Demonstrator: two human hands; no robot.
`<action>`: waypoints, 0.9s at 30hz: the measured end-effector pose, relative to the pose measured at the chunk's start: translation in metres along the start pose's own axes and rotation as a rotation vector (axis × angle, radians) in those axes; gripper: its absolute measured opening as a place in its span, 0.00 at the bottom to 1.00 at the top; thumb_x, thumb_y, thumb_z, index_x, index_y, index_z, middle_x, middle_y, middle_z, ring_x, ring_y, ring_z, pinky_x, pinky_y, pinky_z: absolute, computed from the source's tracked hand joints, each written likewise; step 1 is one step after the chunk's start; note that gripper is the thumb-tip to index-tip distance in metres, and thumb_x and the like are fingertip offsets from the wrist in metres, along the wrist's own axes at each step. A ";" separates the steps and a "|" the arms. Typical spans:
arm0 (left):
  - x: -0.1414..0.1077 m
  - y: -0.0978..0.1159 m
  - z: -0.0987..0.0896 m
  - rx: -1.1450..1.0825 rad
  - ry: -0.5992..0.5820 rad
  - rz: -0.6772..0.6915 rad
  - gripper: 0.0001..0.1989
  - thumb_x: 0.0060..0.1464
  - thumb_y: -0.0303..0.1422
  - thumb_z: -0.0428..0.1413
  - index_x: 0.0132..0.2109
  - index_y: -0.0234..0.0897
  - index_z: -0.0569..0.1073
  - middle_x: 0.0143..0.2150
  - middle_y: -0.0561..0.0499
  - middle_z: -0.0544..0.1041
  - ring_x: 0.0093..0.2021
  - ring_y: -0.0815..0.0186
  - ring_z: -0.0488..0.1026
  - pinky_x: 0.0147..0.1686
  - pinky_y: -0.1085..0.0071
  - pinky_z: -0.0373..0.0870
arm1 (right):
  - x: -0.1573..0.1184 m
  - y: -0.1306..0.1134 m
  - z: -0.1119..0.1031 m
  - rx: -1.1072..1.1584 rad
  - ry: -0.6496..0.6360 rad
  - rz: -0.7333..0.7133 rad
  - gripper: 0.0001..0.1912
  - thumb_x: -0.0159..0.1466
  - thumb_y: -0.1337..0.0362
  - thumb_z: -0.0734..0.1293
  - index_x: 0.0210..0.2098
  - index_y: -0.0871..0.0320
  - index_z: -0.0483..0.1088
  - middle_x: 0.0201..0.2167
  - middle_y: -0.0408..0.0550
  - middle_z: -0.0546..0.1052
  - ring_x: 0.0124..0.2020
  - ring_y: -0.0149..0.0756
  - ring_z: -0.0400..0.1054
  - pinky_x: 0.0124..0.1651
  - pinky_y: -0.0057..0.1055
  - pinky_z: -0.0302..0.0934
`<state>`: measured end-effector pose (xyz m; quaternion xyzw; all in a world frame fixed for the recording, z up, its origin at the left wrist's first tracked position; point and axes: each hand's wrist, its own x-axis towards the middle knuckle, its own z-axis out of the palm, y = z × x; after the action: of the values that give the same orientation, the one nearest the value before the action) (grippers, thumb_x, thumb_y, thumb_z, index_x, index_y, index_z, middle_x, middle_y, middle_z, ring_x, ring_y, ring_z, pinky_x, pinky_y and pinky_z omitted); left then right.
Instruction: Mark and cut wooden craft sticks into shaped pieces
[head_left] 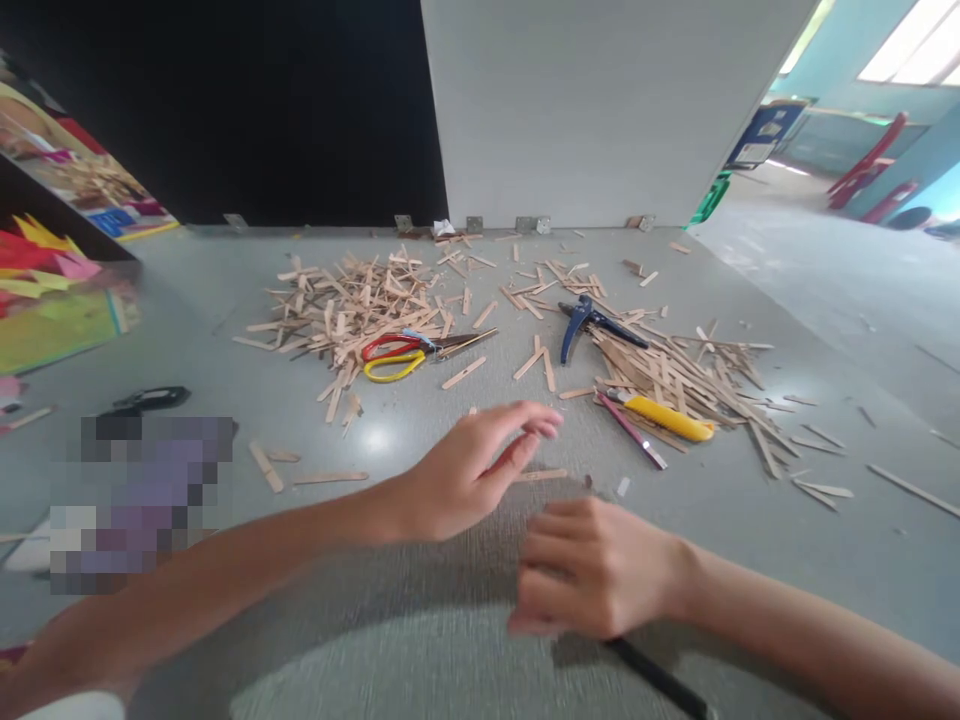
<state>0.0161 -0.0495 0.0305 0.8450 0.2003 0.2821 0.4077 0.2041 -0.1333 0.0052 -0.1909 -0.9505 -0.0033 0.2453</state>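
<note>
My left hand (472, 465) hovers over the middle of the grey table, fingers together and stretched out, thumb apart, with nothing visible between them. Close by on the right, my right hand (581, 570) is closed in a fist, slightly blurred. A slim black bar-like tool (660, 680) sticks out from under its heel; the rest is hidden in the fist, so its kind cannot be made out. Beneath my left fingertips lies a wooden craft stick (541, 475). Beyond the hands are red-and-yellow-handled scissors (394, 358), a blue-handled cutter (592, 325), a yellow utility knife (667, 416) and a maroon pen-like stick (632, 430).
Piles of cut craft-stick pieces (360, 300) lie at the back left, and longer slivers (675, 370) on the right. A black-and-grey upright panel (570, 120) with metal hinges closes off the back. Coloured paper pieces (45, 270) and a pixelated purple thing (157, 500) are on the left.
</note>
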 end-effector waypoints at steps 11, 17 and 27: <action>0.016 -0.001 0.011 -0.671 -0.679 -0.320 0.28 0.72 0.54 0.49 0.62 0.44 0.81 0.56 0.48 0.85 0.54 0.53 0.82 0.52 0.62 0.76 | 0.005 -0.012 0.005 0.212 0.043 -0.043 0.21 0.73 0.68 0.67 0.23 0.54 0.68 0.19 0.38 0.68 0.19 0.30 0.59 0.22 0.33 0.53; 0.035 -0.021 -0.032 -0.843 -0.406 -0.301 0.27 0.77 0.44 0.42 0.73 0.42 0.68 0.58 0.41 0.84 0.64 0.51 0.78 0.66 0.50 0.67 | -0.011 0.034 -0.030 0.554 0.239 0.382 0.14 0.75 0.62 0.66 0.31 0.55 0.72 0.24 0.43 0.77 0.24 0.31 0.71 0.30 0.27 0.64; 0.038 -0.041 -0.015 -0.766 -0.262 -0.332 0.22 0.74 0.40 0.50 0.67 0.37 0.75 0.56 0.37 0.84 0.56 0.53 0.83 0.61 0.52 0.73 | -0.011 0.023 -0.025 0.669 0.118 0.456 0.14 0.76 0.56 0.68 0.37 0.58 0.76 0.27 0.44 0.78 0.25 0.29 0.68 0.30 0.25 0.63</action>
<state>0.0312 0.0049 0.0173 0.6179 0.1609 0.1570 0.7534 0.2323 -0.1185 0.0199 -0.3061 -0.8166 0.3494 0.3426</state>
